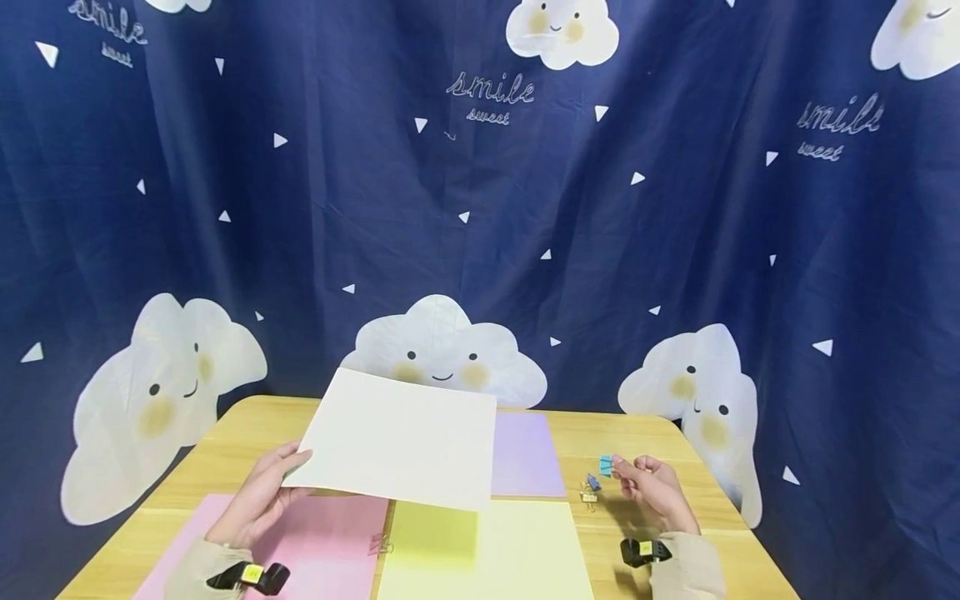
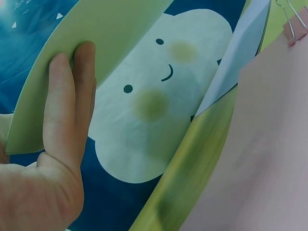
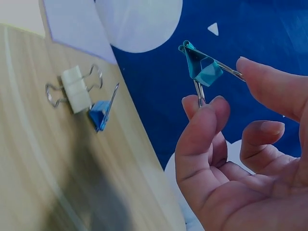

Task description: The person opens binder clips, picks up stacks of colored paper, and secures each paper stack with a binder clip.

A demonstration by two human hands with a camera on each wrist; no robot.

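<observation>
In the head view my left hand (image 1: 264,492) grips a whitish sheet of paper (image 1: 405,442) by its left edge, lifted above the table. The left wrist view shows the sheet's underside (image 2: 110,33) as greenish, with fingers lying along it; the thumb is mostly hidden. My right hand (image 1: 655,487) holds a teal binder clip (image 3: 202,65) in the air, thumb and fingers on its wire handles. Below that hand, on the table, lie a blue binder clip (image 3: 99,114) and a cream binder clip (image 3: 76,90), close together.
On the wooden table (image 1: 622,433) lie pink paper (image 1: 337,533), yellow paper (image 1: 532,550) and purple paper (image 1: 528,454). A pink binder clip (image 1: 381,545) sits at the pink paper's right edge. Behind the table hangs a dark blue curtain (image 1: 375,183) with cloud prints.
</observation>
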